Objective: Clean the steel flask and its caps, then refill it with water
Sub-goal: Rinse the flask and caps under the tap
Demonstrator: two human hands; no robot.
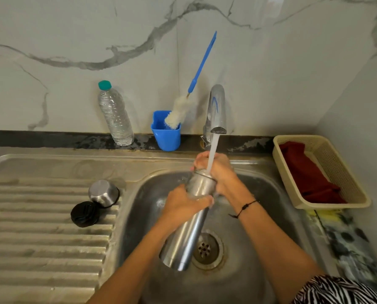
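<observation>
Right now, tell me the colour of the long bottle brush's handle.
Blue: the long bottle brush standing in the blue plastic cup, head view.

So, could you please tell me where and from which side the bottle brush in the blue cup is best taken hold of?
Take the bottle brush by its slim blue handle, from above. It stands bristle-end down in the blue cup, the handle leaning up against the wall with nothing around it, while the tap stands close to its lower right.

One flask (183,233), two caps (103,192) (85,213) (steel, black), one bottle (115,115), one brush (192,88).
</observation>
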